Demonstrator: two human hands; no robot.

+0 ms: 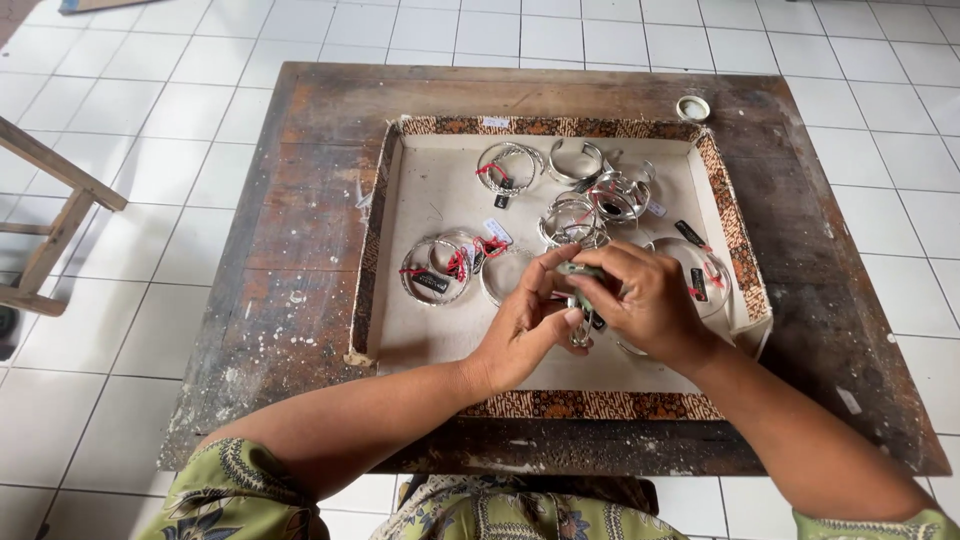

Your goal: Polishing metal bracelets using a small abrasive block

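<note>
Both hands meet over the front part of the tray point(400, 180). We see the left hand point(522, 325) with its fingers bent, pinching a silver bangle point(582, 330) from the left side, and the right hand point(645, 300) closed around the same bangle from above, so most of it is hidden between the fingers. The bangle is just above the tray floor, near its front edge.

Small black tags point(432, 284) and white tags point(497, 230), all rectangular, hang on the bundles of bangles point(508, 166) by red threads point(488, 170). The tray is shallow and square, with a pale, plain floor and a rim covered in brown patterned cloth. The bangles are thin, round, shiny metal rings, lying in groups behind and to the left of the hands. The tray stands on a worn, dark wooden table point(300, 250) with pale stains. A small round white cap point(693, 107) lies on the table beyond the far right corner of the tray.
</note>
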